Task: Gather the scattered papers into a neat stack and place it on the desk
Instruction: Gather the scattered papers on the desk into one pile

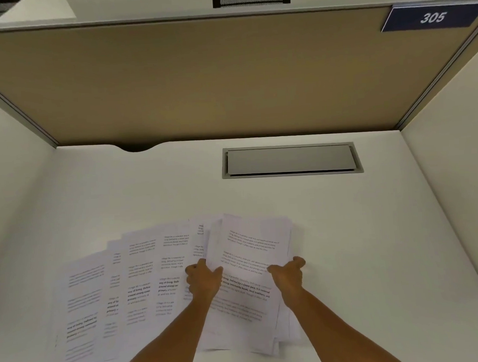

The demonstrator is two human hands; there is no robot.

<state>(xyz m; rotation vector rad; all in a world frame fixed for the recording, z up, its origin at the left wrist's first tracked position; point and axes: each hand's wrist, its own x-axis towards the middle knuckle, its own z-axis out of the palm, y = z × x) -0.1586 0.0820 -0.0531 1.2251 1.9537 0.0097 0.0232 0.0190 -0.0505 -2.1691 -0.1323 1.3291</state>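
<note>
Several printed white papers lie fanned out on the white desk (345,230). A rough pile of sheets (249,249) sits right of centre, its edges uneven. My left hand (202,278) grips the pile's left edge, thumb on top. My right hand (288,272) grips its right edge. More scattered sheets (113,292) overlap one another to the left, spreading towards the desk's near left corner. My forearms cover part of the lower sheets.
A grey cable hatch (290,160) is set into the desk behind the papers. A tan partition (199,80) stands at the back with a blue "305" sign (433,18). White side walls close in left and right. A cable notch (136,148) cuts the back edge.
</note>
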